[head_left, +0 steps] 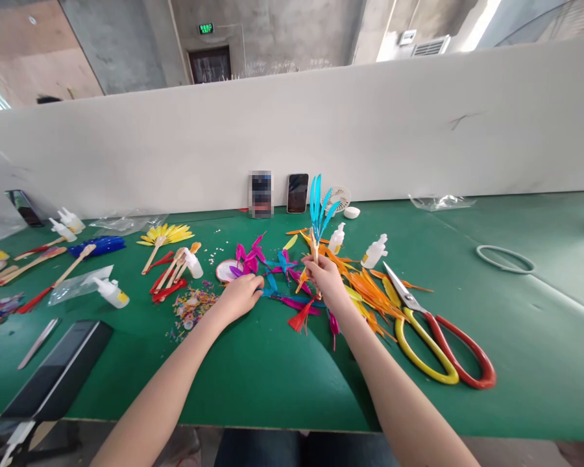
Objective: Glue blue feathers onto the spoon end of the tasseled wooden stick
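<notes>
My right hand is closed round the wooden handle of a feather fan, held upright over the table. Several bright blue feathers fan out from its top, and a red tassel hangs below the hand. Lower and to the left, my left hand is closed, its fingertips pinched at the end of a blue feather lying on the table. Magenta feathers and a small white dish are just beyond it. Orange feathers spread to the right of my right hand.
Large scissors with red and yellow handles lie at right, partly open. White glue bottles stand behind the feathers. Colourful small bits, a yellow feather fan and a black box are at left. Phones lean on the white partition.
</notes>
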Motion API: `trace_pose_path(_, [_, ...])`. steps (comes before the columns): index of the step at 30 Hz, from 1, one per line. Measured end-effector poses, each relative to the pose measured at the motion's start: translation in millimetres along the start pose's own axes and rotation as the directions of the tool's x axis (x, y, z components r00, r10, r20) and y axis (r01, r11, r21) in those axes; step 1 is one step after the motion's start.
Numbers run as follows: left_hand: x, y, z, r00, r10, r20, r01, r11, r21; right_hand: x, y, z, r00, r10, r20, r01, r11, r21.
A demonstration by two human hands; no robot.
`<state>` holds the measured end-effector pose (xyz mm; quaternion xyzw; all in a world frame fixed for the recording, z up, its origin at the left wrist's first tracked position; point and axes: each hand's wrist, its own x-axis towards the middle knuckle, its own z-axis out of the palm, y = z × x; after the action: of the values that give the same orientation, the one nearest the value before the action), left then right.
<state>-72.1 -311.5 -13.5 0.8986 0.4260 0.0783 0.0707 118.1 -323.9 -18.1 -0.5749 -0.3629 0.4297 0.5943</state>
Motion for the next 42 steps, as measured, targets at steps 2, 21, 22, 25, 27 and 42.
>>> trace_pose_path(2, [0, 1, 0.2, 1.000, 0.006, -0.011, -0.007, 1.000, -0.016, 1, 2, 0, 0.999, -0.018, -0.031, 0.018, 1.000, 0.018])
trace_pose_path(21, [2, 12, -2.0, 0.995, -0.055, -0.083, 0.018, 0.921, -0.388, 0, 0, 2, 0.999, -0.035, 0.007, 0.034, 0.997, 0.073])
trace_pose_path(22, [2, 12, -1.7, 0.992, -0.075, -0.101, 0.029, 0.916, -0.400, 0, 0, 2, 0.999, -0.032, 0.009, 0.032, 0.997, 0.074])
trace_pose_path(25, [5, 9, 1.0, 0.983, -0.083, -0.164, 0.018, 0.932, -0.363, 0, 2, 3, 1.000, -0.022, 0.009, 0.021, 0.997, 0.074])
trace_pose_path(27, [11, 8, 3.7, 0.980, -0.052, -0.192, -0.010, 0.952, -0.307, 1, 3, 3, 1.000, -0.014, 0.011, 0.013, 0.998, 0.068])
trace_pose_path(42, [65, 47, 7.8, 0.965, -0.262, 0.020, 0.258, 0.958, 0.124, 4, 11, 4, 0.997, -0.079, -0.015, 0.080, 0.995, 0.055])
